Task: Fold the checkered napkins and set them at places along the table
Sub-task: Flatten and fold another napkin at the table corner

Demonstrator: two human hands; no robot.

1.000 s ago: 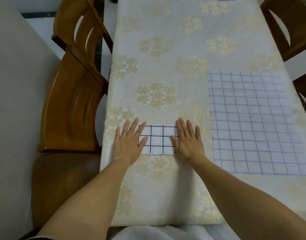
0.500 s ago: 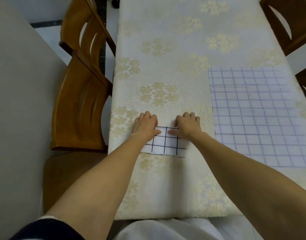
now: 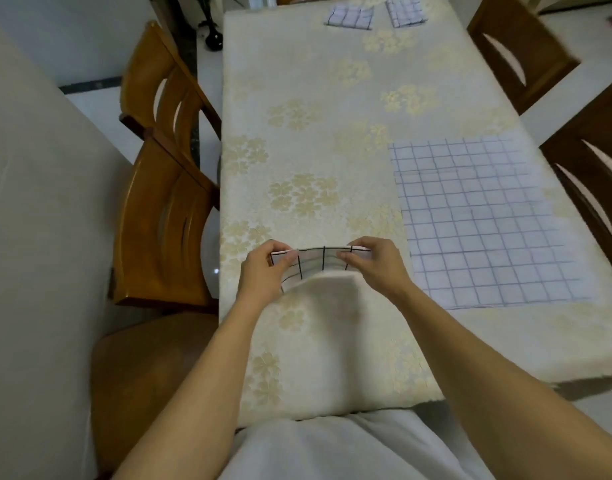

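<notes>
A brown chair [image 3: 159, 216] stands on my left, beside the table [image 3: 297, 150]. My left hand [image 3: 263, 271] pinches the left end of the small folded napkin [image 3: 318, 263] (the one with black lines). My right hand [image 3: 373, 265] pinches its right end. The napkin hangs between them, over the near part of the table. Further right, a big napkin [image 3: 477, 223] lies flat and open.

- The near napkin [image 3: 318, 263] is white with a bold black grid.
- The spread napkin [image 3: 477, 220] is pale white-lilac with thin blue-violet lines in small squares.
- The far-left napkin [image 3: 349, 17] and far-right napkin [image 3: 406, 12] show a similar blue-violet check.
- The counter cloth [image 3: 297, 150] is cream with pale gold flower clusters.
- The left chair [image 3: 152, 220] is honey-orange wood.
- The right chair [image 3: 519, 50] is darker brown.
</notes>
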